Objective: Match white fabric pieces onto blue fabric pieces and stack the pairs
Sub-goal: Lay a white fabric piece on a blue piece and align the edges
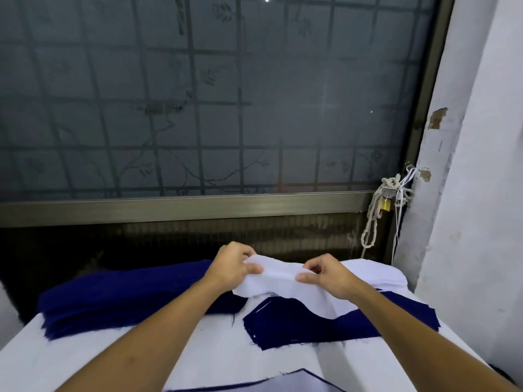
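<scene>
white-on-blue pair [297,381] nearest | left hand [230,267] + right hand [329,275] pinch white piece [278,280] by its ends, long axis left-right | blue piece [283,329] just below, toward camera, same axis

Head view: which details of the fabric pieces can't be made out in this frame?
- White piece: head view, its ends are hidden inside the left hand and right hand.
- Blue piece below it: head view, its top edge is covered by the white piece.
- Blue stack: head view, the layers are too fine to count.
- Paired pieces: head view, cut off by the bottom edge.
</scene>
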Available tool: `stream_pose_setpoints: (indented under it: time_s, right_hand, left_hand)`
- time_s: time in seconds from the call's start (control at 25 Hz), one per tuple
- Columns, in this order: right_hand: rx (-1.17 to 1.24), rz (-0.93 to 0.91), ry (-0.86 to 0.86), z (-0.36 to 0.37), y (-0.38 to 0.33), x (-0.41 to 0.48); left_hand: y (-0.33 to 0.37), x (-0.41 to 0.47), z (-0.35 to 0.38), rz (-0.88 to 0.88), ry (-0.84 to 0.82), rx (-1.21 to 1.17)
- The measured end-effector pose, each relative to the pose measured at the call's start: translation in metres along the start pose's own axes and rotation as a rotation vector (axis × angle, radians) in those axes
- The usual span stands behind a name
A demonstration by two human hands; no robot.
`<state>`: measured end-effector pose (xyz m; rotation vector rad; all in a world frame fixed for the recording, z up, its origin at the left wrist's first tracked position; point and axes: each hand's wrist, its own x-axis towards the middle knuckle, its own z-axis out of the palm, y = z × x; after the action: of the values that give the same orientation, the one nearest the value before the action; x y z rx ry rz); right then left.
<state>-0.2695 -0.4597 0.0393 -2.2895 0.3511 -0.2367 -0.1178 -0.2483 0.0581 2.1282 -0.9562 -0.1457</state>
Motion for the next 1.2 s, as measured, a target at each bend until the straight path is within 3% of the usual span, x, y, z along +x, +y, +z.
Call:
stream_pose_setpoints:
  time_s: [0.36,0.64,0.92,1.2]
  right_hand:
    - [-0.116,0.042,0.052,0.014,-0.013,-0.087]
    - [0.030,0.133,0.023,0.038,0.000,-0.128]
    - [0.047,0.169,0.077,0.075,0.022,-0.157]
    - [-0.083,0.282,0.278,0.115,0.048,-0.164]
  left_hand:
    - [-0.044,-0.111,-0.067,-0.129,0.131,0.033]
    - [-0.099,-0.186,-0.086,-0.281,0.218,0.081]
    - [-0.149,-0.235,-0.078,-0.430,0.262,0.039]
    - [-0.166,-0.259,-0.041,-0.541,0.259,0.233]
